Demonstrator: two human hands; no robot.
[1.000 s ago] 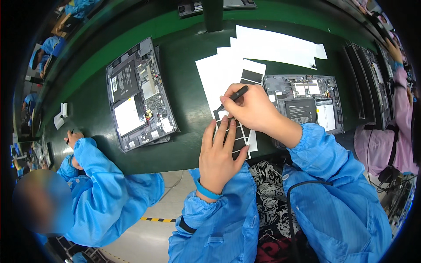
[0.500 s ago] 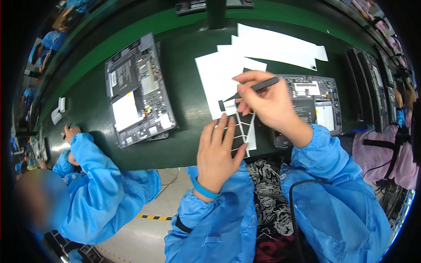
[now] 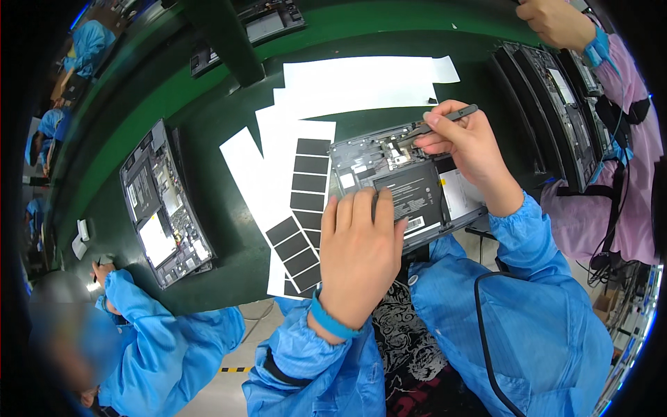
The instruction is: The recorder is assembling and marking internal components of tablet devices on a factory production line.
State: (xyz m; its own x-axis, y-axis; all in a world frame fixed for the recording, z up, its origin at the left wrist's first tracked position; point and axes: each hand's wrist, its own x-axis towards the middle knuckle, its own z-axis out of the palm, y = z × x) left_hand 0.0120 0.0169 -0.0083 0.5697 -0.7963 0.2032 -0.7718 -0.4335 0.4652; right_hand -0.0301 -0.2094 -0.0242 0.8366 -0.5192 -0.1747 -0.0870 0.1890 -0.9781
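Note:
In front of me lies an opened laptop base, its circuit board and black battery exposed. My right hand pinches dark tweezers, their tips over the board near its far edge. Whether the tips hold anything is too small to tell. My left hand lies with stretched fingers on the battery's left edge and the near left part of the base. Beside it on the left, sheets of black rectangular stickers rest on white paper, partly overlapping.
White strips lie behind the base, with a small black piece on them. Another opened laptop base is at left. Several bases stand at right, near a co-worker's hand. A post rises at the back. Another co-worker sits left.
Both hands have moved from the sticker sheets to the laptop base on the right. The tweezers have gone from a small black piece on the paper to the board. The view has shifted.

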